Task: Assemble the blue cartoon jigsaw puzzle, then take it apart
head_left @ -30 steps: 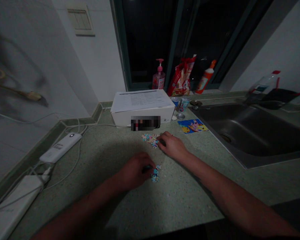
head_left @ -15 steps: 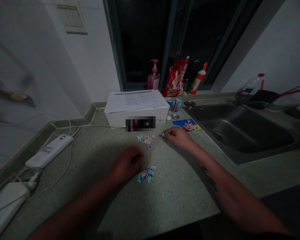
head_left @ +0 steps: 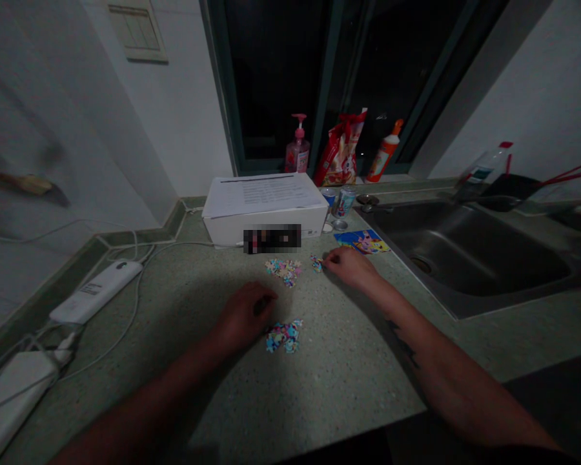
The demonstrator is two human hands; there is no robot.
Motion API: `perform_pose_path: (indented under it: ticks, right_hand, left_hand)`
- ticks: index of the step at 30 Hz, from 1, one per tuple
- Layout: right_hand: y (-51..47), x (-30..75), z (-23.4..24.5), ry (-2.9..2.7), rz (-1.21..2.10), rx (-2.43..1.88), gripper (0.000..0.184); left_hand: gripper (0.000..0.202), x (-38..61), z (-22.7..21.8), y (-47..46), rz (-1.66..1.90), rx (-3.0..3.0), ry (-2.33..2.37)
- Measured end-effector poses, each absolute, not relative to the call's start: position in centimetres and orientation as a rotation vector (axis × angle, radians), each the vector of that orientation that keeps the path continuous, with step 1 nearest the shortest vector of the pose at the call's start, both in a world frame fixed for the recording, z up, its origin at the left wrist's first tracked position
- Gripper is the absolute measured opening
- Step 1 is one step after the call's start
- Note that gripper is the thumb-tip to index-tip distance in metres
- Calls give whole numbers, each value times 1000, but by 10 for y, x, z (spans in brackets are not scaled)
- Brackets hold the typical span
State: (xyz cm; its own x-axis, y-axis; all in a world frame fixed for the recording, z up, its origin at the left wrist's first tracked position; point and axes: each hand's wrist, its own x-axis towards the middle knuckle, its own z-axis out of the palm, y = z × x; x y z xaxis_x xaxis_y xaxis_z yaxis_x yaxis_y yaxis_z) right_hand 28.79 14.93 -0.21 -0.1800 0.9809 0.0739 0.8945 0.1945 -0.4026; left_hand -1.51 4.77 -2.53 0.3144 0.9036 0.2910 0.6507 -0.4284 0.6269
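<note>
Easing back a little from the small cluster of jigsaw pieces (head_left: 316, 263), my right hand (head_left: 351, 268) has let it go, and my fingertips (head_left: 328, 259) now rest on the counter just beside it, loose and holding nothing I can see. My left hand (head_left: 246, 316) hovers curled over the counter, near the larger heap of pieces (head_left: 283, 336); I can't tell whether it's pinching anything. A third heap of pieces (head_left: 283, 271) lies between my hands, farther forward. All of it sits on a speckled green stone counter (head_left: 339, 381), with a steel sink (head_left: 469, 252) to my right, white walls, a light switch plate (head_left: 135, 31) and a dark window (head_left: 275, 77) ahead. A white box (head_left: 266, 232) stands behind the pieces, topped by a printed sheet (head_left: 261, 195) whose lines are too small to read, and a blurred patch covers part of its front. Along the window stand a pink pump bottle (head_left: 297, 147), a red snack bag (head_left: 339, 152) and an orange-capped bottle (head_left: 383, 154). A drink can (head_left: 343, 201) and a cartoon card (head_left: 362, 241) sit near the sink, while a white power strip (head_left: 95, 292) and cables (head_left: 135, 303) lie on my left.
</note>
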Motion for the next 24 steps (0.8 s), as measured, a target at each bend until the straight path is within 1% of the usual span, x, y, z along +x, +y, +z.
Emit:
perform_pose_path:
  ticks: [3,6,8,10,16,21,24]
  right_hand:
    - [139,269,-4,-2156,228,-1589,20]
    - [128,241,-12,-2279,203,-1217,20]
    - [123,225,-17,-2330,152,-1116,23]
    - [121,213,-20,-2366,90,-1098,24]
    - [122,207,-20,-2398,33,-1088,14]
    - [121,210,-18,-2340,93,-1092,13]
    - [118,211,-16,-2239,193,-1073,12]
  left_hand:
    - [14,-14,-27,49,899,2189,1407]
    - [16,-13,-26,50,897,2156,1461]
    - [16,-12,-23,49,884,2139,1491]
    - [17,-11,-22,49,881,2143,1496]
    - [16,-11,-22,49,857,2152,1493]
    - [16,-11,-21,49,872,2157,1481]
    - [15,-10,-20,49,899,2110,1496]
